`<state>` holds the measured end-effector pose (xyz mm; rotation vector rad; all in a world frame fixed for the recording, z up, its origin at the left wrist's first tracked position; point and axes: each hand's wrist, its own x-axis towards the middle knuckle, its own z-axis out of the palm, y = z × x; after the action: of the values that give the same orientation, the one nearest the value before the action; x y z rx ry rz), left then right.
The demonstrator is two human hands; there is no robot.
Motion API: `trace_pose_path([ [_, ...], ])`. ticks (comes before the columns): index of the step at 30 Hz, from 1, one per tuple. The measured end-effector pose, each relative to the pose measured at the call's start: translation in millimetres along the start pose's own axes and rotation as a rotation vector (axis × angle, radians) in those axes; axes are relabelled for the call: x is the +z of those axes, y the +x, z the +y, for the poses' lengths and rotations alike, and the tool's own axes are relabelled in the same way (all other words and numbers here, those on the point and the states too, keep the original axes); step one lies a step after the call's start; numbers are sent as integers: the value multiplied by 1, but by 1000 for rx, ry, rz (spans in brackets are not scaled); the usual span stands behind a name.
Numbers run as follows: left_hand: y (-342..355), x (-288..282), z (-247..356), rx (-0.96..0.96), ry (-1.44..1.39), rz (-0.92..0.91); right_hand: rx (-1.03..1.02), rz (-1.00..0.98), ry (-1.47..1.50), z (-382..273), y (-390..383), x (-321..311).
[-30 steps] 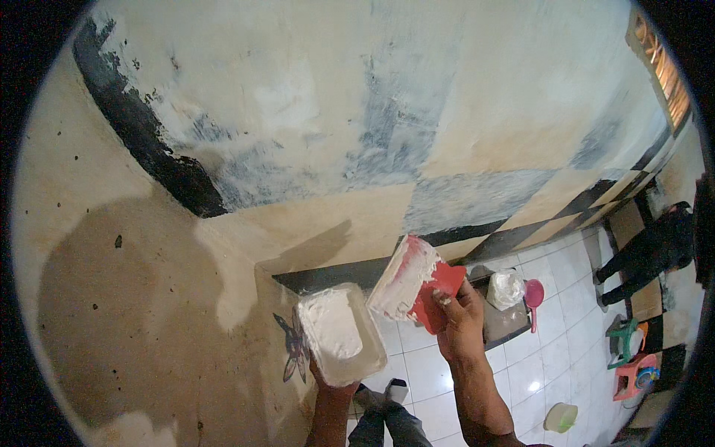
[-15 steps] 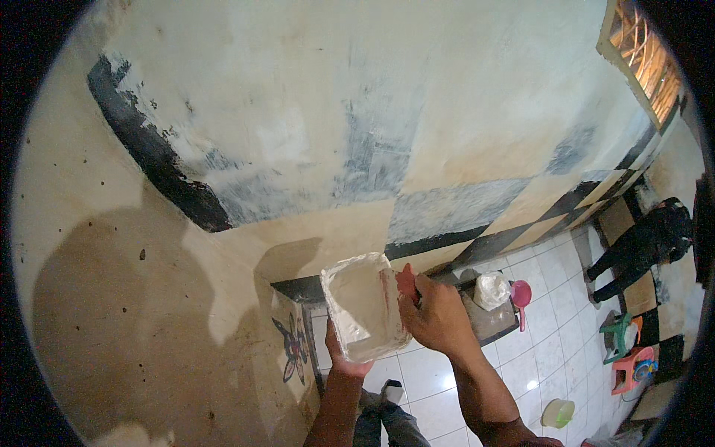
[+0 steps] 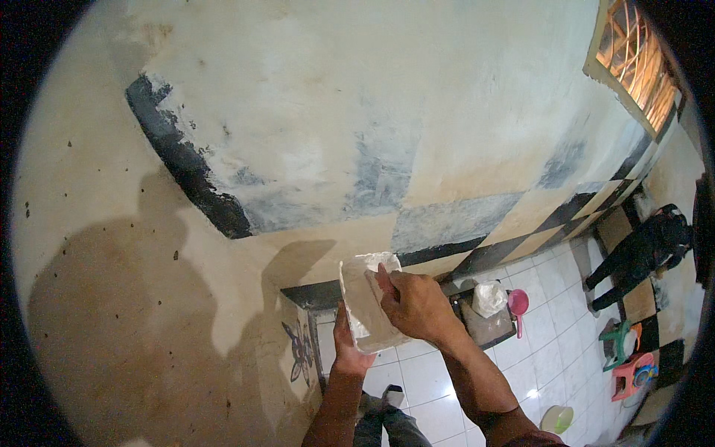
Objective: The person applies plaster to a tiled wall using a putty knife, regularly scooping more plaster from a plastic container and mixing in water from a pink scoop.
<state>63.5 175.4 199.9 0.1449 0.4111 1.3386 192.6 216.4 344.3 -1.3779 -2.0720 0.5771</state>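
Note:
My left hand (image 3: 350,354) grips a whitish rectangular tub (image 3: 346,279) by its left side and underside. Pale, creamy paste coats the tub's walls and rim. My right hand (image 3: 418,305) is closed around a red-handled putty knife (image 3: 384,279), reaching over the tub's right side. The knife's blade is mostly hidden by the hand and blends into the paste. Beyond the tub rises a wall (image 3: 298,149) with cream and black checks, partly smeared over with whitish coating.
On the tiled floor, a white plastic bag (image 3: 490,299) sits on a dark-edged tray (image 3: 480,328) beside a pink dipper (image 3: 518,302). Farther right are a person (image 3: 648,249), a green stool (image 3: 616,343), a pink stool (image 3: 633,376) and a light-green basin (image 3: 556,419).
The putty knife and my right hand have moved left and inward over the tub, from its right edge. The tub has shifted slightly right and now looks narrower.

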Motion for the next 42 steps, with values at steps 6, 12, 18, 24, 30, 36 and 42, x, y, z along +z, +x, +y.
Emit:
trace_pose_path([
  [6,-7,15,3,32,-53,-38,8,-64,125,-5,4,-9],
  [12,-15,34,13,10,-99,-77,122,-111,313,-11,-3,-13],
  [18,-17,49,21,67,-94,-162,108,-20,525,-24,-16,-34],
  [24,-17,59,29,86,-130,-213,-76,200,418,-43,-25,-46],
  [30,-11,18,32,164,-257,-460,307,218,1021,-12,-24,-19],
  [36,-18,27,49,203,-167,-91,579,58,1574,21,-22,6],
  [42,-24,27,75,223,-195,-13,743,144,1692,63,4,49],
])
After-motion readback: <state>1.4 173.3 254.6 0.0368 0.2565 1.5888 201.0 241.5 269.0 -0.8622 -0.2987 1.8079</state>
